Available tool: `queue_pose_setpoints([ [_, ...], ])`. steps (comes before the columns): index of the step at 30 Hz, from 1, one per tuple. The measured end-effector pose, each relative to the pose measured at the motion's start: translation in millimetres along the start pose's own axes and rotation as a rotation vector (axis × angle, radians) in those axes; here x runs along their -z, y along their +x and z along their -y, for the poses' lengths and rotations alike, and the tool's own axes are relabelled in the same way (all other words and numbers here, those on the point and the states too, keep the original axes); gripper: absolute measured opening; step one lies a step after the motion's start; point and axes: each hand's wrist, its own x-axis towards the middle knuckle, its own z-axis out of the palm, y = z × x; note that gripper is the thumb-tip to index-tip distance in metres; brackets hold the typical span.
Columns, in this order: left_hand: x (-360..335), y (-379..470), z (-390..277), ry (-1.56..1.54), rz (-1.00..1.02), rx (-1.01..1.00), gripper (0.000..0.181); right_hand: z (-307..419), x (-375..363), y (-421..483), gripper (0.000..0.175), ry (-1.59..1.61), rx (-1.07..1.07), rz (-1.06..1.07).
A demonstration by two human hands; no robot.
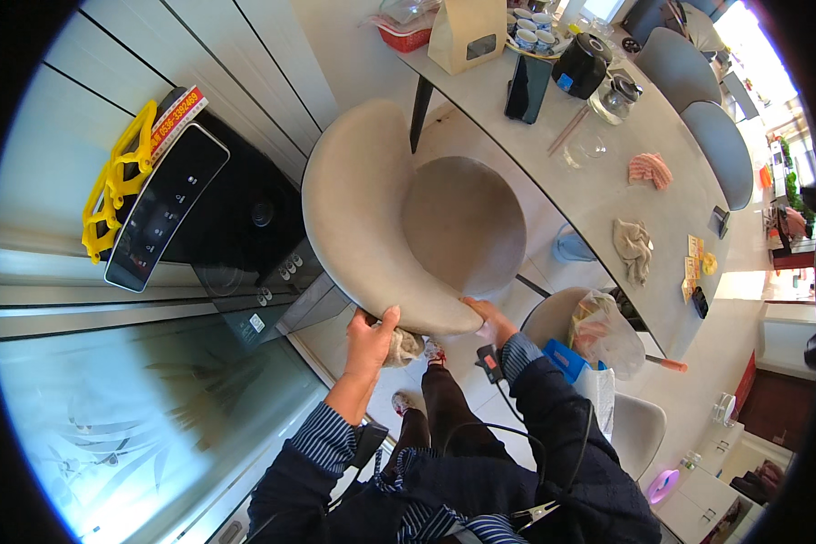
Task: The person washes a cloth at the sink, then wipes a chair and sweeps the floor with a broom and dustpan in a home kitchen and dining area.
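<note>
A beige upholstered chair stands before me, its curved backrest towards me and its round seat beyond. My left hand grips the near rim of the backrest, thumb on top and fingers out of sight behind. A bunched beige cloth shows beside that hand, below the rim; whether the fingers hold it is hidden. My right hand is closed around the right end of the backrest. Something pale at its palm is too small to make out.
A grey table stands to the right, with a phone, a glass teapot and cloths on it. A black appliance is at left. Another chair bears a plastic bag. A blue bin stands under the table.
</note>
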Motion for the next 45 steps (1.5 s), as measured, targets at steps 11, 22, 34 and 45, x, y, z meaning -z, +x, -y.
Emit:
queue_pose_setpoints([
  [11,-37,28,-16,-0.080,-0.067,0.026,0.047,73,34,59,0.021,0.271,-0.573,-0.175],
  [22,-26,31,-21,-0.066,0.038,0.065,0.068,80,41,64,0.054,0.376,-0.580,-0.028],
  [34,79,-44,37,0.108,0.417,0.232,0.061,249,53,-105,0.043,-0.382,-0.407,-0.333],
  [45,48,-142,133,0.231,0.795,0.163,0.042,258,-5,-515,0.043,-0.475,-0.163,-0.968],
])
